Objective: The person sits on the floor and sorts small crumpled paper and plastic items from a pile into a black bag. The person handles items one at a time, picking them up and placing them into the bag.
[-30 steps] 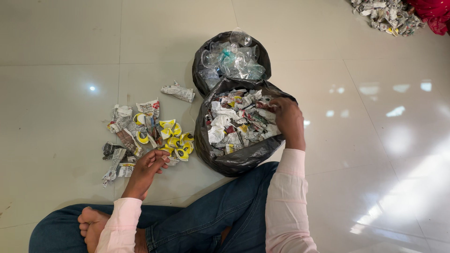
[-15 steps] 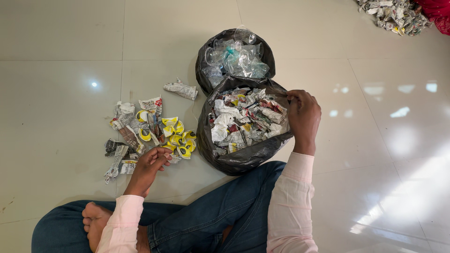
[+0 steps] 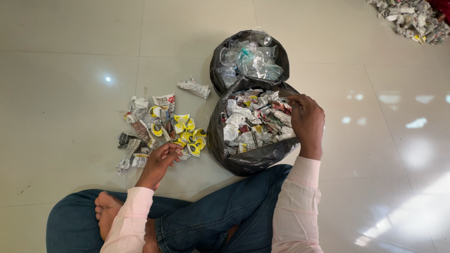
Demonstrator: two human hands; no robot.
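Note:
My right hand (image 3: 307, 122) is at the right rim of a black plastic bag (image 3: 248, 161), fingers curled over the edge. The bag is full of crumpled newspaper wads (image 3: 255, 119). My left hand (image 3: 161, 159) rests on the floor at the near edge of a loose pile of crumpled paper (image 3: 140, 124) mixed with several yellow-and-white pieces (image 3: 187, 133). Its fingers are loosely bent and touch the nearest pieces, and I see nothing held in them.
A second black bag (image 3: 216, 65) behind the first holds clear plastic cups (image 3: 248, 58). One paper wad (image 3: 193, 87) lies apart beside it. Another heap of crumpled paper (image 3: 412, 16) sits at the far right. My crossed legs in jeans (image 3: 220, 211) and a bare foot (image 3: 108, 208) are below.
My right hand came out of the paper in the bag and went to its right rim. The left hand stayed put, and the view shifted slightly.

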